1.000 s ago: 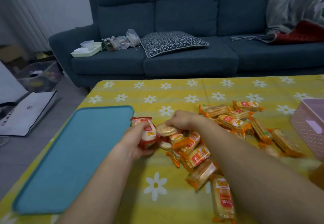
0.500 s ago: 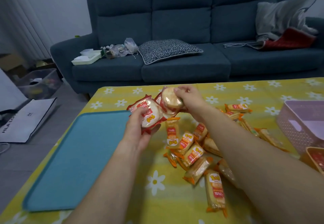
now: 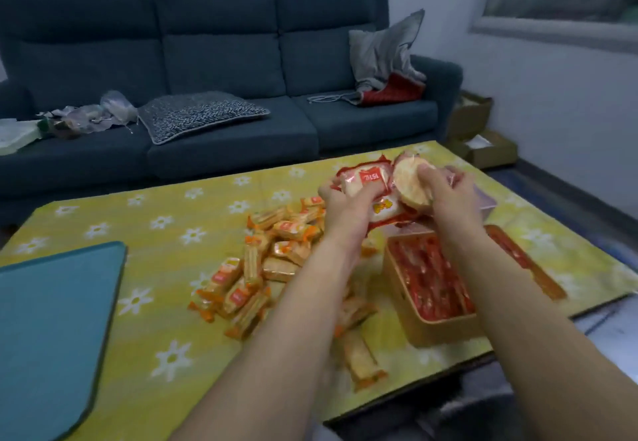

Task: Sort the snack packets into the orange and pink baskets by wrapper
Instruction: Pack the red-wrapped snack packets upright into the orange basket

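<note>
My left hand (image 3: 347, 207) grips a red-wrapped round cracker packet (image 3: 367, 178), held in the air. My right hand (image 3: 445, 195) grips a second red-wrapped round packet (image 3: 411, 181) beside it. Both hands hover above the far end of the orange basket (image 3: 433, 332), which holds several red-wrapped packets. The pink basket (image 3: 486, 200) stands just behind it, mostly hidden by my right hand. A pile of several orange-wrapped packets (image 3: 272, 261) lies on the yellow flowered tablecloth, left of the orange basket. One more orange packet (image 3: 360, 357) lies near the front.
A teal tray (image 3: 51, 330) lies at the table's left end. The table's right edge (image 3: 587, 306) runs close beside the orange basket. A dark blue sofa (image 3: 221, 71) with a cushion and clutter stands behind the table. Cardboard boxes (image 3: 483, 144) sit on the floor at right.
Both hands have carried their red-wrapped packets to the right, from over the pile to above the orange basket. The view has swung right, bringing the orange basket into sight.
</note>
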The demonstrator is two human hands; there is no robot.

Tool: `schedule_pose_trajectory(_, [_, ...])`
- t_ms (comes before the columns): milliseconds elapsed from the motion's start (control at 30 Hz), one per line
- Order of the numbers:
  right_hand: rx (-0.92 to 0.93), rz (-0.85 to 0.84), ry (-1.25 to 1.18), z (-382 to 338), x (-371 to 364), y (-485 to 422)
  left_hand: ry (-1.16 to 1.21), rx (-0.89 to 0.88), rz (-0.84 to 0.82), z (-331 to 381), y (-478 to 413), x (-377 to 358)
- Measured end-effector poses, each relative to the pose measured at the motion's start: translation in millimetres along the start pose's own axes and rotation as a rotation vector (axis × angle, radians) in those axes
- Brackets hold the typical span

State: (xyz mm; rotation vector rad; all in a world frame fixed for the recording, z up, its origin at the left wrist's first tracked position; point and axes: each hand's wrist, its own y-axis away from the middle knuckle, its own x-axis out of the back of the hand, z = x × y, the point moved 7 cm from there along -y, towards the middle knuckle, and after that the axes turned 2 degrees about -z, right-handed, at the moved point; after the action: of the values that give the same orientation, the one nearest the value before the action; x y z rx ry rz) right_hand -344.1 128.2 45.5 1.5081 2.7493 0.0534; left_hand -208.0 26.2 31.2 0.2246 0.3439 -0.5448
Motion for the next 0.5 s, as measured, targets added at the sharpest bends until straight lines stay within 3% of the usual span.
schedule_pose_trajectory(167, [0.142,0.170,0.251,18.9,110.0,-5.0,-0.385,-0.121,-0.105,-53.2,0.9,-75.5])
schedule_pose_trajectory(267, [0.056,-0.008,0.769,54.0,119.0,-18.6,-1.176,-0.172,-0.174,-79.6,-8.2,-85.7])
schedule_pose_trajectory(333, [-0.012,-0.111,1.097,67.9,116.0,-19.0,-1.480,-0.156,-0.199,-94.7,-10.9,-77.8])
schedule_pose_trajectory(400, [0.015,-0.086,1.131,57.9,118.0,-22.5,-1.399,-0.175,-0.174,-92.5,-13.1,-67.6])
schedule_pose_trajectory(500, [0.098,-0.019,0.976,37.4,124.6,-32.5,-1.226,-0.279,-0.060,-70.1,-13.8,-54.9])
